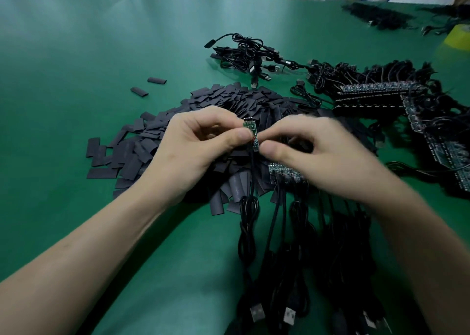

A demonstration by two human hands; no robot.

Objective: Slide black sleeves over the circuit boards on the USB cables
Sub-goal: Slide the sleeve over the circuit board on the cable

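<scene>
A small green circuit board point(250, 128) stands upright above a heap of flat black sleeves point(229, 100). My left hand point(201, 146) pinches the board from the left with thumb and forefinger. From the right, my right hand point(312, 151) pinches its lower part; that hand is blurred. The board's black USB cable point(248, 207) hangs down toward me. No sleeve is on the board. Whether either hand also holds a sleeve is hidden.
Green table mat point(76, 54). Two loose sleeves point(147, 86) lie left of the heap. Sleeved cables point(251, 54) are piled at the back. Rows of bare boards with cables point(381, 93) lie right; more cables with USB plugs point(287, 314) lie near me. Yellow tape roll point(459, 35) far right.
</scene>
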